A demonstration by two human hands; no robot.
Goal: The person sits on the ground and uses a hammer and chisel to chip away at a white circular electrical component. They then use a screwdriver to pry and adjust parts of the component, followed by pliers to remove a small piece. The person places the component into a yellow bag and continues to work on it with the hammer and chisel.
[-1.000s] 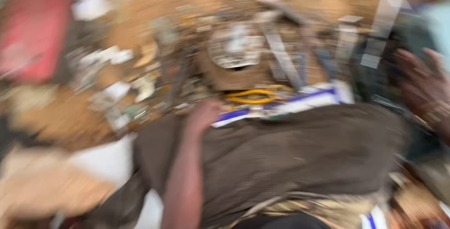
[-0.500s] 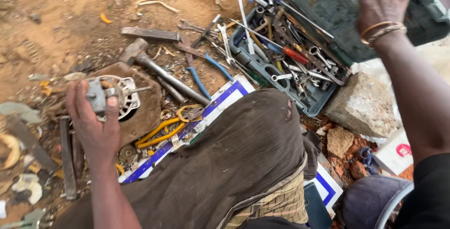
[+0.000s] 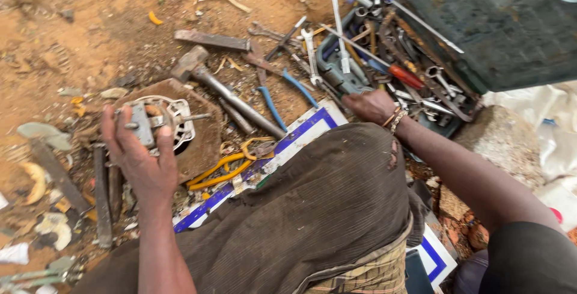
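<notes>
The round metal motor part [image 3: 165, 122] sits on a flat brown block [image 3: 204, 143] at left, w/ the left hand [image 3: 141, 162] on it. Behind the block lies the long steel hammer [image 3: 225, 89]. Right of the block are the yellow-handled pliers [image 3: 225, 168], on a white and blue board [image 3: 300, 134]. Far right, the open dark toolbox [image 3: 481, 29] holds wrenches; the right hand [image 3: 372, 104] is at its near edge.

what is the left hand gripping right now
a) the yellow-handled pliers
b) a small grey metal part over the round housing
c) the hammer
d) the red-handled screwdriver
b: the left hand is closed around a small grey metal part above the round housing; the yellow-handled pliers and hammer lie untouched.
</notes>
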